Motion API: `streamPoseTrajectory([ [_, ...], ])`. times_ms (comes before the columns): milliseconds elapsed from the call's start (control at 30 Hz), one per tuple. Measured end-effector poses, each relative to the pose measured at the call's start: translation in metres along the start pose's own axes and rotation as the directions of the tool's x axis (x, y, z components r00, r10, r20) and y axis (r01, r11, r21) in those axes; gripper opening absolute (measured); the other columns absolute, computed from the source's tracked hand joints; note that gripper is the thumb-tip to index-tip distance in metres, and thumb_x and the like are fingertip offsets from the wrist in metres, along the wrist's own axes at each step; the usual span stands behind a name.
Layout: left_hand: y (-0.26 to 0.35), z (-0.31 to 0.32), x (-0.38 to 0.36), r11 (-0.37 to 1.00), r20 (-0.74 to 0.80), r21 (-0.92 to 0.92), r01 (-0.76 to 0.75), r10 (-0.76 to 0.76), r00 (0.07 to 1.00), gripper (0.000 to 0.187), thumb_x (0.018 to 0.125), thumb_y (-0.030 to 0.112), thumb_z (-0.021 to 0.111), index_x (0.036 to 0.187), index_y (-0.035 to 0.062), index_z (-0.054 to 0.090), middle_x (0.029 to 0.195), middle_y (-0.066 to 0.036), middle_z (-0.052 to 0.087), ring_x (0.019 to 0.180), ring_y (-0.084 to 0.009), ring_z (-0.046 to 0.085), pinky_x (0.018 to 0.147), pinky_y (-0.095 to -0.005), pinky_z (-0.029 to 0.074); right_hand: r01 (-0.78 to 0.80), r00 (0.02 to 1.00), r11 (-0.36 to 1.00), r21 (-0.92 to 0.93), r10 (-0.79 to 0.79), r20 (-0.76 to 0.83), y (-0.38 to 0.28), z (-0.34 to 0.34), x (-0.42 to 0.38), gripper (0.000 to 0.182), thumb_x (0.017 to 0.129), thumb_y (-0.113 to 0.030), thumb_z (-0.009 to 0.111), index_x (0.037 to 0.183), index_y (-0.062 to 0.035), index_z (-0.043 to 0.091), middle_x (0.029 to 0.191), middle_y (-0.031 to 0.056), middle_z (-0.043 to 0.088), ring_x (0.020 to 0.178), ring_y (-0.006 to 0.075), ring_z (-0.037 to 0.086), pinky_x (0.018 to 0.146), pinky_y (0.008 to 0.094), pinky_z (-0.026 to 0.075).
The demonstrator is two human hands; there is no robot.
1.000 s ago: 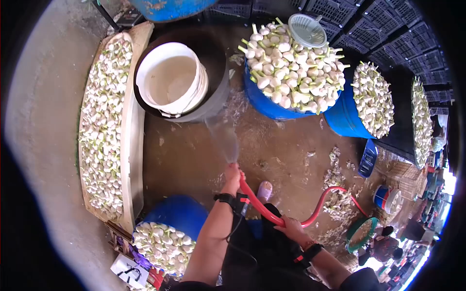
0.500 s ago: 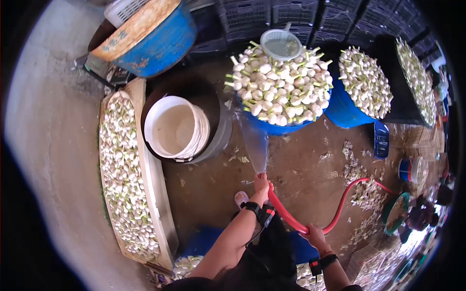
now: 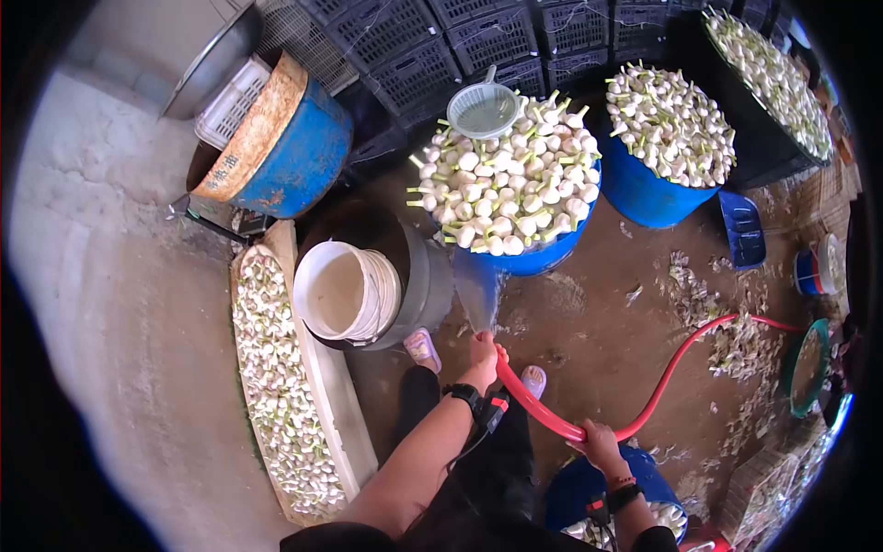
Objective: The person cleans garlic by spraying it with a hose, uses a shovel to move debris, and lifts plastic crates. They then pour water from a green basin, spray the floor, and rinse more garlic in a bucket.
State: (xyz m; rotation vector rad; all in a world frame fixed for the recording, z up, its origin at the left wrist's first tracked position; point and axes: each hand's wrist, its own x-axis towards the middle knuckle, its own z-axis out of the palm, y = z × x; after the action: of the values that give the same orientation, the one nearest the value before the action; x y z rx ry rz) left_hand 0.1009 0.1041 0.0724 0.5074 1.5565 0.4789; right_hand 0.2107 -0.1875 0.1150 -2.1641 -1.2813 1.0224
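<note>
My left hand [image 3: 484, 353] is wrapped round the end of a red hose [image 3: 543, 413], and water [image 3: 478, 293] sprays out ahead of it toward the base of a blue barrel. My right hand [image 3: 602, 445] grips the same hose farther back. The blue barrel [image 3: 543, 261] is heaped with garlic bulbs [image 3: 510, 184] with green stems. A pale plastic strainer [image 3: 484, 111] rests on top of that heap.
A white bucket [image 3: 317, 256] sits on a dark drum left of the spray. Garlic fills a long wooden trough [image 3: 354, 437] along the wall. Another garlic barrel [image 3: 658, 195], a blue dustpan [image 3: 743, 230] and scattered peelings [image 3: 740, 348] lie to the right. Black crates [image 3: 492, 41] are stacked behind.
My view has shifted, and both my feet now show, stepping near the grey drum. Both hands keep hold of the hose, and water still sprays from it.
</note>
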Motion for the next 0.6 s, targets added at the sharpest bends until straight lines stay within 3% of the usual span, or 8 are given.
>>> streamPoseTrajectory([
  [233,0.005,-0.006,0.004,0.998,0.032,-0.030,-0.054,0.055,0.998,0.016,0.085,0.026,0.045,0.090,0.0115,0.038,0.056,-0.005,0.042,0.042,-0.0170,0.045,0.037,-0.0330,0.039,0.062,0.998,0.996,-0.058,-0.060,0.032,0.002,-0.007,0.012,0.034,0.069,-0.035,0.066,0.077,-0.0069,0.050,0.071,0.0119,0.056,0.071,0.0327,0.055,0.065,0.0419,0.042],
  [400,-0.006,-0.018,-0.005,0.997,-0.052,-0.075,-0.032,0.028,0.998,0.017,0.085,0.028,0.045,0.088,0.0113,0.039,0.055,-0.005,0.043,0.040,-0.0166,0.044,0.037,-0.0322,0.039,0.029,0.995,0.998,-0.059,-0.023,0.097,0.001,-0.005,0.009,0.033,0.069,-0.034,0.067,0.078,-0.0071,0.050,0.072,0.0115,0.056,0.072,0.0322,0.055,0.065,0.0416,0.042],
  [600,-0.007,-0.016,-0.014,0.998,-0.025,-0.051,-0.022,0.021,0.999,0.015,0.086,0.026,0.044,0.090,0.0122,0.040,0.055,-0.005,0.043,0.041,-0.0165,0.045,0.036,-0.0321,0.040,0.031,0.997,0.999,-0.030,-0.029,0.075,0.001,-0.006,-0.004,0.033,0.069,-0.034,0.067,0.078,-0.0077,0.050,0.073,0.0111,0.056,0.073,0.0319,0.054,0.065,0.0419,0.041],
])
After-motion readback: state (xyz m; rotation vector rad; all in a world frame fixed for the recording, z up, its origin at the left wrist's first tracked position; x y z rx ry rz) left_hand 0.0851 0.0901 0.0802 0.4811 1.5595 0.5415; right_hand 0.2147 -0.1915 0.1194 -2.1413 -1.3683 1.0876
